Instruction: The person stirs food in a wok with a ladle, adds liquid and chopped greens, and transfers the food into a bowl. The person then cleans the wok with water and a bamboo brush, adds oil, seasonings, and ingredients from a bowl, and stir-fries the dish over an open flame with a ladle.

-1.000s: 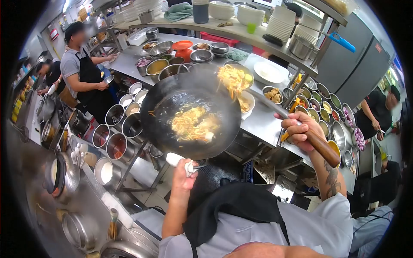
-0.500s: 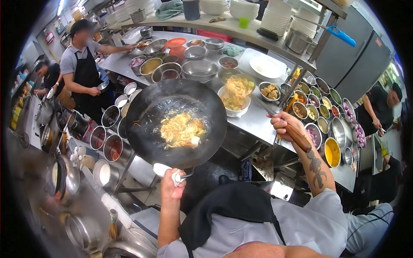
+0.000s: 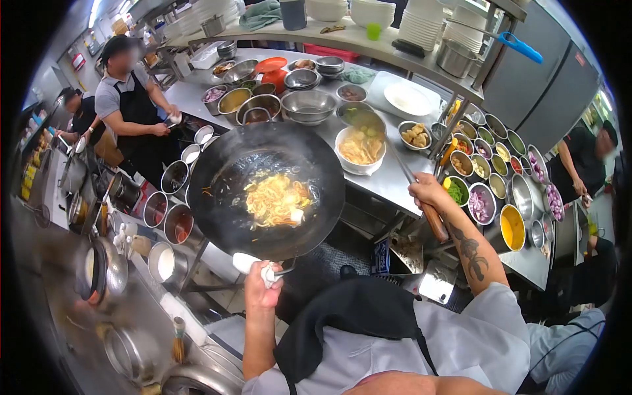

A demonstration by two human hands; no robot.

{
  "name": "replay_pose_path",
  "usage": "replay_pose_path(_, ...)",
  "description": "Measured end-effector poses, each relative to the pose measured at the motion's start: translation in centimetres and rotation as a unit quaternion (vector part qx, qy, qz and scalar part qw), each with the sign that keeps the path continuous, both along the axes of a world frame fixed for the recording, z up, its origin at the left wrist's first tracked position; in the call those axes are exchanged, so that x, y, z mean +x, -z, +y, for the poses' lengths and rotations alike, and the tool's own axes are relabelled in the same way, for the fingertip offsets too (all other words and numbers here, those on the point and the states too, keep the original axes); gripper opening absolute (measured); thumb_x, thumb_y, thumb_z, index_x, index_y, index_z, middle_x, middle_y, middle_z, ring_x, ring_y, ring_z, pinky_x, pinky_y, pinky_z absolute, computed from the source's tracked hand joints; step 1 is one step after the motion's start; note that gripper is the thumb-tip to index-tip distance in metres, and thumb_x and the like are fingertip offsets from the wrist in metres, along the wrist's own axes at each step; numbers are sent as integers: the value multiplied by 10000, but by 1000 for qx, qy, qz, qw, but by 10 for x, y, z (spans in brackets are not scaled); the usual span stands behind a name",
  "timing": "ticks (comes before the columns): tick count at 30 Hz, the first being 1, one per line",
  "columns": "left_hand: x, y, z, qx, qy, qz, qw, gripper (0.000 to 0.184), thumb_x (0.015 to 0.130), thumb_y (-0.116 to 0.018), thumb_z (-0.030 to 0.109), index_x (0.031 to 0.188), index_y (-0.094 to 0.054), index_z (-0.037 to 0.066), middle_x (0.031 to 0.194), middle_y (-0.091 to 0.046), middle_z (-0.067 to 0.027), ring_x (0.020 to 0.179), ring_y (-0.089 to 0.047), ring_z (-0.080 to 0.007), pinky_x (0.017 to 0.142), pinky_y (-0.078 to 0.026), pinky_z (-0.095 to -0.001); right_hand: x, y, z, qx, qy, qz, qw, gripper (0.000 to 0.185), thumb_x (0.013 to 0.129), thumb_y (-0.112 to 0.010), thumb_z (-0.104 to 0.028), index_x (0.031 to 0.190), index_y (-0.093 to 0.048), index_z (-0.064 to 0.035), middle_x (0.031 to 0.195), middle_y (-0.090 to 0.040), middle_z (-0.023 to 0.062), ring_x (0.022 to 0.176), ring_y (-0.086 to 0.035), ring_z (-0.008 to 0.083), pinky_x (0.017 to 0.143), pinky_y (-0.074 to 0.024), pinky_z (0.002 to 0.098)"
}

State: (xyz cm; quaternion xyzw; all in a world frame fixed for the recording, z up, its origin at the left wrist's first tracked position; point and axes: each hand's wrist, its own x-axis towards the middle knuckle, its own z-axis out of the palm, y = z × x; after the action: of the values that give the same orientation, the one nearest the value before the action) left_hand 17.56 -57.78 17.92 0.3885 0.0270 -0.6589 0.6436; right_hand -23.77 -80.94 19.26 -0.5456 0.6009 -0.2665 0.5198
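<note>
My left hand is closed round the handle of a large dark wok, with a white cloth between. Steaming yellowish noodle-like food lies in the wok's middle. In my right hand is a long-handled ladle, its wooden grip running back along my forearm. The ladle's head is over the far side of a white bowl, which holds more of the yellowish food. Whether the ladle's head touches the bowl, I cannot tell.
Metal bowls and a white plate stand on the steel table. To the right are several ingredient tubs. Pots of sauce line the left side. A co-worker stands at the left, another person at the right.
Food heaped at the ladle's head has dropped into the white bowl. My right hand has moved slightly left, and the grip has swung left. The left co-worker's outstretched arm has drawn back.
</note>
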Motion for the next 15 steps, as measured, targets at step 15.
replay_pose_path(15, 11, 4, -4, -10, 28, -30, 999, 54, 814, -538, 112, 839, -513, 71, 705, -565, -76, 647, -569, -142, 384, -333, -237, 21, 11, 68, -187, -46, 321, 927, 531, 797, -467, -30, 1316, -379, 29, 855, -608, 304, 828, -612, 423, 737, -468, 463)
